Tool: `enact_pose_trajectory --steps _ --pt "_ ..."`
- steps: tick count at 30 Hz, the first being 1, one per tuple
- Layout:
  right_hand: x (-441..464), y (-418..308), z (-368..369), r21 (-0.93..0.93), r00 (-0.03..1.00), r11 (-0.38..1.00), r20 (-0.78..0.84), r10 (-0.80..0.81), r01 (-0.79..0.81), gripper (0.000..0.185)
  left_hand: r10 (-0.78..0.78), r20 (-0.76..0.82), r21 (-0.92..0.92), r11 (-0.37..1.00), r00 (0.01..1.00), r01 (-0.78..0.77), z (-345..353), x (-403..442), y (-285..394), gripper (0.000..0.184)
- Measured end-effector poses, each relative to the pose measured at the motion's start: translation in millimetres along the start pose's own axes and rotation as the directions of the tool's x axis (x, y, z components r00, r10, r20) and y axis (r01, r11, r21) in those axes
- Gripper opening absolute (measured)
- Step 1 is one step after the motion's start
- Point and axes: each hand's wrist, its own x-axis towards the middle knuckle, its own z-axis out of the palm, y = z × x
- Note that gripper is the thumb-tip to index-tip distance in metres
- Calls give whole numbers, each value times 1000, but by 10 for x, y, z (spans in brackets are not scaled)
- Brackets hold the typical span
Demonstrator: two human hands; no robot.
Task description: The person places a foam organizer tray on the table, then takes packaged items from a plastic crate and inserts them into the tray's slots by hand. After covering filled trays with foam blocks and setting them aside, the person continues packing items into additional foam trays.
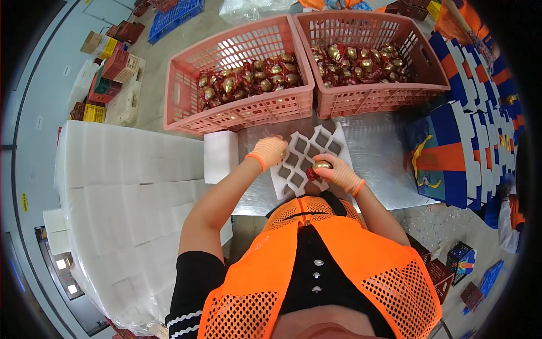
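Note:
A white foam tray (342, 140) with diamond-shaped openings lies on the metal table (378, 158) in front of me. My right hand (341, 173), in an orange-striped glove, is closed around a gold egg-shaped piece (323, 165) with red wrapping below it. That piece is over the tray's near right part. At the tray's left side is my left hand (270, 151), gloved alike, its fingers curled at the edge. What those fingers hold is mostly hidden, though a hint of gold shows by the fingertips.
Two pink crates, a left one (248, 112) and a right one (384, 100), hold many gold-and-red wrapped pieces. White foam blocks (130, 169) are stacked at left, with a smaller foam stack (221, 155) on the table. Blue-and-orange boxes (443, 152) crowd the right side.

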Motion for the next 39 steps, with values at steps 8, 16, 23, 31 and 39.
enact_pose_trajectory --steps 8,16,23,31,39 --pt "72 18 -99 -20 998 1000 65 11 -10 49 -96 -35 99 990 995 99 -33 134 93 24" --pt "-214 -231 -407 454 996 887 -22 -82 83 41 -116 -15 -70 991 993 115 82 52 -59 18" --pt "-28 67 -556 -830 765 500 -151 -627 246 45 -102 -416 -108 992 903 62 511 -123 13 14" --pt "303 -329 -521 -934 990 357 -25 -141 28 46 -140 -413 -120 988 900 98 483 -168 39 22" --pt "358 -284 -496 -947 945 321 -80 -318 28 23 -145 -417 -147 985 897 91 487 -224 2 21"
